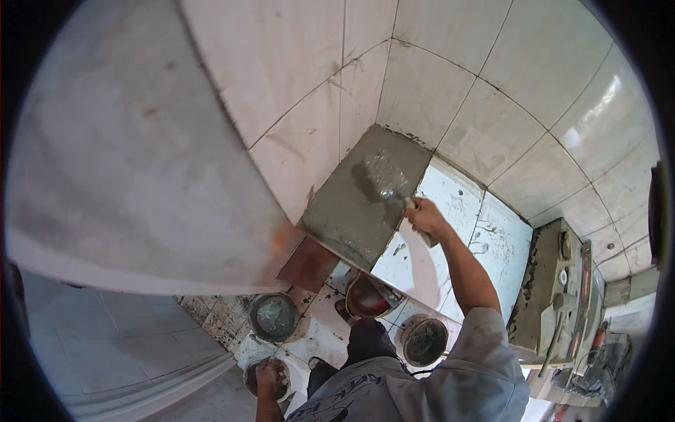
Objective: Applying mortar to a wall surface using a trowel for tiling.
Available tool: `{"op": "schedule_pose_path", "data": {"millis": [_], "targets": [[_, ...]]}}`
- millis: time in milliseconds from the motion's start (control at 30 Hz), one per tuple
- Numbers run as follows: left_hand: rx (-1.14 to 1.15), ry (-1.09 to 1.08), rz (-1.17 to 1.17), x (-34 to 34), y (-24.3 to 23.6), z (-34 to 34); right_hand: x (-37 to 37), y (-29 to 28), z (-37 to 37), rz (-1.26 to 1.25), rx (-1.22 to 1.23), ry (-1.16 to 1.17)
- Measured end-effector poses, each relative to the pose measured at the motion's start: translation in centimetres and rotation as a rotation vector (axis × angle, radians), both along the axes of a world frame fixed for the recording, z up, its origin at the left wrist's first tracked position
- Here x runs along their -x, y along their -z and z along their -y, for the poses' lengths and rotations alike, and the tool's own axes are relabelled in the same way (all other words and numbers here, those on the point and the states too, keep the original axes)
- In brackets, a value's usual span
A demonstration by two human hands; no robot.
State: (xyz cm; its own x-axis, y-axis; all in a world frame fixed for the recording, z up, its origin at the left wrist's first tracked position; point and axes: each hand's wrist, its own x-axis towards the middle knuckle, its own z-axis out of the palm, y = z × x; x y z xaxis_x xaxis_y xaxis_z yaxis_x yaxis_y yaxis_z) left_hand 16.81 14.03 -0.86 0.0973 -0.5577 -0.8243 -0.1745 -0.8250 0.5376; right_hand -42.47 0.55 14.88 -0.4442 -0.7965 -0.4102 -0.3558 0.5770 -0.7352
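My right hand [422, 214] is closed round the handle of a trowel [380, 184], whose wet, shiny blade lies on or just above the grey mortar. This smooth layer of mortar [344, 214] fills the far left of a raised surface in the corner. Beside it, white tiles [450, 204] spotted with mortar run to the right under my right forearm. Low on the left, my left hand [267, 371] is over a small bucket [283, 389], its fingers curled. Whatever those fingers hold, if anything, is too small to make out.
Below the ledge stand a bucket of grey mix [274, 318], another mortar bucket [425, 341] and a reddish basin [367, 295]. A hammer [562, 306] and other tools rest on the right ledge, near a dark plastic bag [608, 362]. Tiled walls [436, 98] enclose the corner.
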Motion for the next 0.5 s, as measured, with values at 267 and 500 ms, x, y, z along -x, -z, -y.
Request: {"op": "schedule_pose_path", "data": {"millis": [267, 500], "targets": [[0.072, 0.307, 0.138, 10.8, -6.7, 7.8, 11.9, 3.5, 8.3, -0.789, -0.134, -0.040], [0.095, 0.448, 0.230, 13.3, -9.9, 13.4, 14.1, 7.6, 10.1, -1.093, -0.049, -0.041]]}}
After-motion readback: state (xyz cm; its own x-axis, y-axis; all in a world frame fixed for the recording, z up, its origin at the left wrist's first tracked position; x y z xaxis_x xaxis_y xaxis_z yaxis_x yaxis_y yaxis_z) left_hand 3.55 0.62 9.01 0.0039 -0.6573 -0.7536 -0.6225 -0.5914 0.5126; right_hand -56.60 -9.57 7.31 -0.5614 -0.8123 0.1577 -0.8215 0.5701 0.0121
